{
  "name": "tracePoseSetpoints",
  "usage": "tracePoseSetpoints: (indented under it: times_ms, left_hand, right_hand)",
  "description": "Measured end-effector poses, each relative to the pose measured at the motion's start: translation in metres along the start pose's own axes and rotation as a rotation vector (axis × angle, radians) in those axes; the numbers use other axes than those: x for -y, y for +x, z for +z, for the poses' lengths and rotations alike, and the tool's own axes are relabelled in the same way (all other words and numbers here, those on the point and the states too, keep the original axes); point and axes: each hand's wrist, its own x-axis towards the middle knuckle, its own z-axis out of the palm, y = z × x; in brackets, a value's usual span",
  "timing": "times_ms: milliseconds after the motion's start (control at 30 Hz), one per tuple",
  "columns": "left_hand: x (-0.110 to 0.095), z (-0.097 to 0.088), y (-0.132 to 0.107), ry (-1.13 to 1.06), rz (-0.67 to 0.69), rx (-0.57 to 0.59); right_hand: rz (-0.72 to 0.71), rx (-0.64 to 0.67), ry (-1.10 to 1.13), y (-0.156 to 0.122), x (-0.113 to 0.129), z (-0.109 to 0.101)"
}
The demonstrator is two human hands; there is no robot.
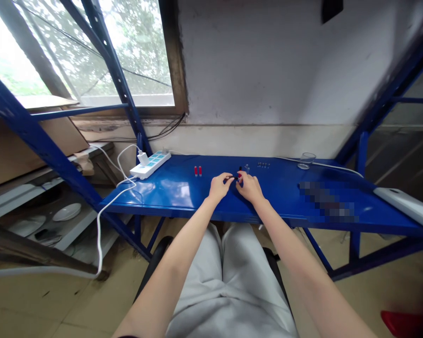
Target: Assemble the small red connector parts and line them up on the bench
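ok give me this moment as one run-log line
left hand: pinching small dark piece; right hand: at its other end; on blue table: two red pieces, white power strip, clear cup

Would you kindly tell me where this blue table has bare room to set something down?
Bare tabletop shows between the power strip and the two red pieces, and between the right hand and the blurred-out patch. It is crowded in the middle, where the left hand and right hand are close together near small parts.
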Motion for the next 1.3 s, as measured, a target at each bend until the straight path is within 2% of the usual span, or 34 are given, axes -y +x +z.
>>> tracePoseSetpoints:
  times_ms: [67,167,267,367,467,667,933,1300]
  left_hand:
    - [-0.002,-0.009,0.015,0.075,0.037,0.026]
    - [-0.007,-0.033,0.05,0.28,0.087,0.108]
    - [-0.009,-0.06,0.086,0.533,0.072,0.192]
    - [-0.006,-0.078,0.106,0.642,0.061,0.25]
    - [0.004,-0.083,0.108,0.661,0.027,0.292]
    - [0.021,-0.082,0.098,0.714,-0.036,0.319]
    - [0.021,-0.083,0.091,0.934,-0.035,0.431]
    - [0.024,-0.083,0.091,0.96,-0.027,0.434]
  right_hand:
    - [0.032,-0.009,-0.004,0.0,-0.001,-0.001]
    - [0.058,-0.025,0.001,-0.001,-0.003,-0.002]
    - [0.037,-0.011,0.024,-0.001,-0.003,-0.002]
    - [0.016,0.02,0.033,-0.001,-0.001,-0.002]
    - [0.014,0.036,0.036,-0.001,0.0,-0.003]
    - [0.008,0.046,0.065,-0.001,0.0,-0.003]
    - [-0.004,0.019,0.074,0.0,-0.002,0.001]
    - [-0.005,0.019,0.076,0.001,-0.004,0.003]
